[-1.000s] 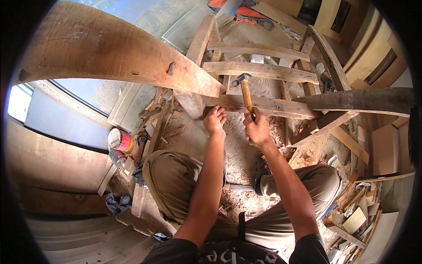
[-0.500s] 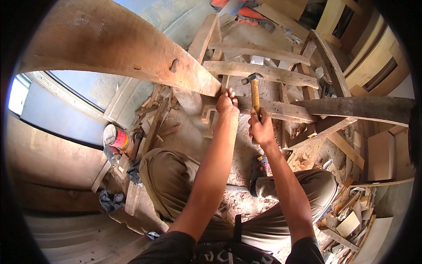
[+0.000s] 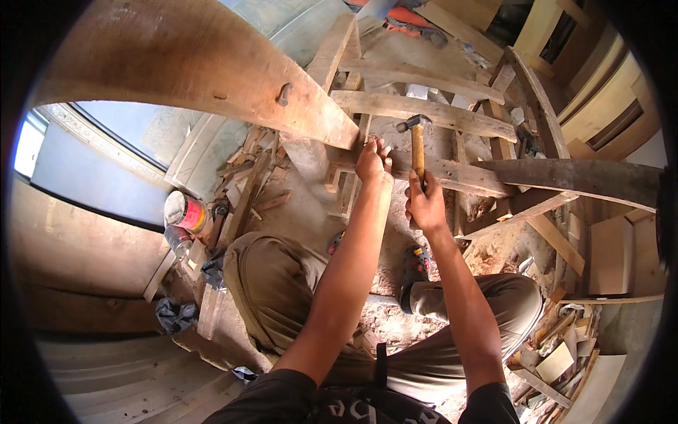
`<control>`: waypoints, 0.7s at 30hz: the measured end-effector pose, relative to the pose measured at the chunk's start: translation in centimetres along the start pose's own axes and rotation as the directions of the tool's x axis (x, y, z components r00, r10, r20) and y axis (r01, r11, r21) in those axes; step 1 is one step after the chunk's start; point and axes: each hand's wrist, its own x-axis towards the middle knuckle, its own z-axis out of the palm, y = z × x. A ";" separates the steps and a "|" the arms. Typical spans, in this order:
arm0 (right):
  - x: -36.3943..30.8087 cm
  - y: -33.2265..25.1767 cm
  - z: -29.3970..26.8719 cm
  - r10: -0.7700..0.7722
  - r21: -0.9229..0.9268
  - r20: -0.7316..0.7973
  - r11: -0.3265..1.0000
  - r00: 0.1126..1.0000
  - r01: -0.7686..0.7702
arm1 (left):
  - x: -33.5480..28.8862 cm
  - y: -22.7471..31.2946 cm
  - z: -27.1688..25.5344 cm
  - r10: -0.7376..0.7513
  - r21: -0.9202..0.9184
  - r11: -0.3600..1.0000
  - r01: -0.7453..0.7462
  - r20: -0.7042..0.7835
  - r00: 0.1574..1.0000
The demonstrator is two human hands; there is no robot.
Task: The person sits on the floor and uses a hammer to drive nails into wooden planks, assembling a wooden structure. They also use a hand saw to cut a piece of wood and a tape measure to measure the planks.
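Note:
My right hand [image 3: 426,202] is closed round the lower handle of a claw hammer [image 3: 418,150]. The hammer stands nearly upright in the picture, its dark metal head above the wooden handle. Just left of it, my left hand [image 3: 372,162] has its fingers curled together; anything small inside them is hidden. That hand is beside the narrow end of a wide wooden plank [image 3: 233,78], in front of a wooden crossbeam [image 3: 455,174]. A bent bolt or thick nail [image 3: 284,94] sticks out of the plank's face.
Beyond my hands lies a frame of rough timbers [image 3: 431,113]. A dark curved beam [image 3: 579,178] reaches in from the right. To the left are a paint can [image 3: 185,213] and a black plastic bag [image 3: 175,315]. Wood offcuts [image 3: 558,360] are piled at lower right.
My left hand has shifted slightly right, away from the plank's end. The hammer has moved a little to the right with my right hand. The view has shifted slightly.

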 end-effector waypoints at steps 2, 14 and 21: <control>0.1 0.4 -0.2 -0.006 0.002 -0.003 1.000 1.000 0.006 | 0.4 0.3 0.2 -0.013 -0.008 1.000 0.013 -0.012 1.000; -0.4 -0.5 0.4 0.044 -0.039 0.009 0.998 0.999 -0.044 | 0.4 1.0 0.6 0.036 0.019 0.999 -0.035 -0.044 0.998; -2.0 -1.4 1.1 0.014 -0.005 0.058 1.000 0.998 -0.014 | 0.0 1.5 0.9 0.023 0.029 0.999 -0.021 -0.078 0.997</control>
